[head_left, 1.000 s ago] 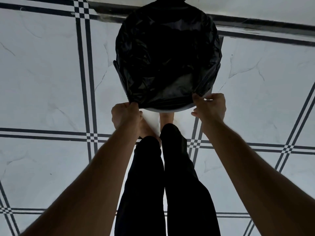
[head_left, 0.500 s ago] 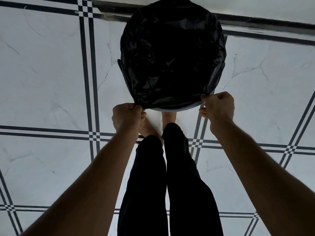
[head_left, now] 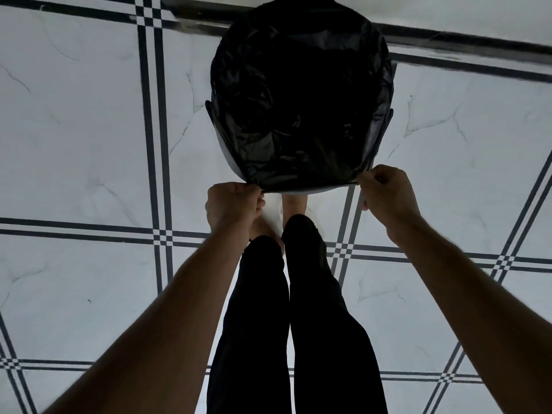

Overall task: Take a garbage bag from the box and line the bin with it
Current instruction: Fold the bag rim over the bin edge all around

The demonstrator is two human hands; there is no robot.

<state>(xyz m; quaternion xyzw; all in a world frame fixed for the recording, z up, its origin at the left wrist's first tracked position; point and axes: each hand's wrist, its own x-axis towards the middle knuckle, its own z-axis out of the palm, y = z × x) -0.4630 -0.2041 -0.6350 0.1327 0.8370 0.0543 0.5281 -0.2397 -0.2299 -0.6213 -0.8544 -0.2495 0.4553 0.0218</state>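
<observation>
A black garbage bag (head_left: 298, 97) is spread over the mouth of a round bin; the bin's grey rim (head_left: 224, 144) shows at the left side and along the near edge. My left hand (head_left: 231, 204) is closed on the bag's near-left edge. My right hand (head_left: 385, 189) pinches the bag's near-right edge. Between the two hands the bag's hem runs taut across the bin's near rim. The bin's inside is hidden by the dark plastic. No box is in view.
The bin stands on a white marble-look tiled floor (head_left: 74, 130) with black striped borders. A dark strip (head_left: 463, 40) runs along the far edge behind the bin. My legs in black trousers (head_left: 292, 309) and bare feet stand just before the bin.
Both hands have drawn the bag's near edge towards me and slightly apart, and the hem now lies lower over the near rim. The view has shifted a little.
</observation>
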